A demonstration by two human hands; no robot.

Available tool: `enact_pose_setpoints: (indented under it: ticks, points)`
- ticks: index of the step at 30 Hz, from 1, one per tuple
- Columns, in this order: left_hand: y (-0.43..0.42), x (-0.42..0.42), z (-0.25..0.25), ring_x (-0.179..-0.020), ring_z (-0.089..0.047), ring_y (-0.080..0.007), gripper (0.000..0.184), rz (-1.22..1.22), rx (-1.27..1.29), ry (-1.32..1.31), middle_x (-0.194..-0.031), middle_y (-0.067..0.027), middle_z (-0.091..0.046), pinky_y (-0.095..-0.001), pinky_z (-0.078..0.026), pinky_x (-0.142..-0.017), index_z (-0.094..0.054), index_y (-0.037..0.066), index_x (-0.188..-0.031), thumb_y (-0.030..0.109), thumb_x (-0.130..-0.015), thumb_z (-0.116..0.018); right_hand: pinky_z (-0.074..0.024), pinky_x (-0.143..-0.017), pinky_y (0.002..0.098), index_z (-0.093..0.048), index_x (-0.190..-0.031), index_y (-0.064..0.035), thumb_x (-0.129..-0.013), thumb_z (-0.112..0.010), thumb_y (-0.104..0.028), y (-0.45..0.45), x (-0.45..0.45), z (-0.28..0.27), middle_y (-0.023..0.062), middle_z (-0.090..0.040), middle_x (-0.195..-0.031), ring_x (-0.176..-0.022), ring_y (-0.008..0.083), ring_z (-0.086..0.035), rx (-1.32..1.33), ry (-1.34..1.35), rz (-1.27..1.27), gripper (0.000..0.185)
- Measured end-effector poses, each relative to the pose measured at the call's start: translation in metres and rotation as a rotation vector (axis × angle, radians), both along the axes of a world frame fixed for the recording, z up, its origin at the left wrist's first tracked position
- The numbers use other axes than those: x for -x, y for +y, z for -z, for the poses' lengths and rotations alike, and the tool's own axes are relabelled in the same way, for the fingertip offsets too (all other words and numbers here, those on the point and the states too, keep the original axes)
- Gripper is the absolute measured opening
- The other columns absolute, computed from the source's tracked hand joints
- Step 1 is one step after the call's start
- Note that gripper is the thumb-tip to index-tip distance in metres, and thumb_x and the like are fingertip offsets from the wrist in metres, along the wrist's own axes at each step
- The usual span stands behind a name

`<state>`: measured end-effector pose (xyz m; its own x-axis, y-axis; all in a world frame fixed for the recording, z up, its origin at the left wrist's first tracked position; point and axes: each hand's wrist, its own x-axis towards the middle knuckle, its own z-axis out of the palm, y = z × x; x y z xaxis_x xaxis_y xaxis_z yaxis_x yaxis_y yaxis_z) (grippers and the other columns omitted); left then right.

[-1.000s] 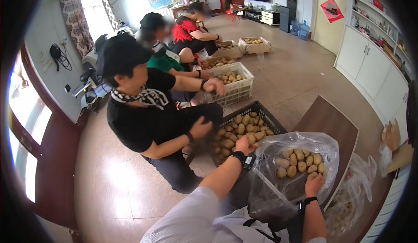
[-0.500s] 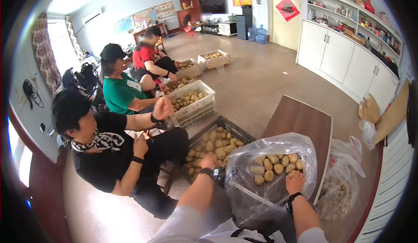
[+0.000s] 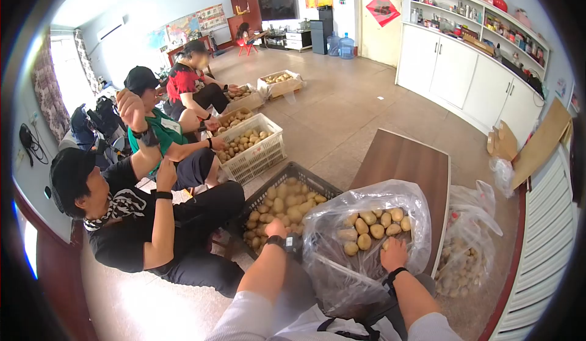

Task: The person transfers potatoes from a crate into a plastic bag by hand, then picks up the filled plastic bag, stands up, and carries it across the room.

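Observation:
My left hand (image 3: 276, 227) reaches down over the potatoes (image 3: 282, 205) in a black plastic crate (image 3: 293, 171); its fingers point away from me and are largely hidden. My right hand (image 3: 395, 255) is inside a box lined with a clear plastic bag (image 3: 323, 219), its fingers curled on a potato (image 3: 385, 244) at the near end of the group. Beyond that hand, several potatoes (image 3: 364, 241) lie together in rows on the plastic. Each of my wrists carries a black band or device.
A brown wooden table (image 3: 400, 164) stands beyond the lined box. On the floor at right lies a clear bag of potatoes (image 3: 464, 268). Close on the left sits a person in black (image 3: 122, 243) with raised hands. Farther on, co-workers sit by a white crate (image 3: 259, 158) and other potato boxes.
The whole view has shifted slightly to the right. The nearest co-worker's hand has risen higher. My hands remain at the crate and the lined box, with only small movements.

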<state>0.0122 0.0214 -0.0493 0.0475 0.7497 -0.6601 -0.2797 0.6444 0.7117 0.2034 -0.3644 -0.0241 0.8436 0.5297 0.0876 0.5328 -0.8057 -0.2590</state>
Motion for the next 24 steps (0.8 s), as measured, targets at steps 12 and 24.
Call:
enact_pose_setpoints:
  ticks: [12, 24]
  points:
    - [-0.033, -0.014, -0.025, -0.053, -0.047, -0.0222, 0.024, 0.254, -0.352, -0.067, -0.073, -0.0131, -0.052, -0.0374, -0.047, -0.05, -0.052, -0.005, -0.085, 0.019, -0.087, -0.056, -0.0271, -0.108, 0.055, -0.044, -0.13, -0.0056, -0.078, -0.07, -0.03, 0.004, 0.026, -0.005, 0.0179, -0.037, -0.139, -0.131, 0.0459, -0.029, 0.02, -0.072, 0.106, 0.063]
    - [-0.066, -0.02, -0.074, -0.073, -0.061, -0.024, 0.036, 0.415, -0.329, 0.102, -0.097, -0.0156, -0.06, -0.0343, -0.052, -0.057, -0.055, -0.003, -0.119, 0.018, -0.09, -0.052, -0.0345, -0.103, 0.053, -0.05, -0.117, -0.0064, -0.076, -0.073, -0.025, -0.002, 0.033, 0.0, 0.0148, -0.053, -0.124, -0.124, 0.0475, -0.038, 0.042, 0.134, -0.08, 0.051]
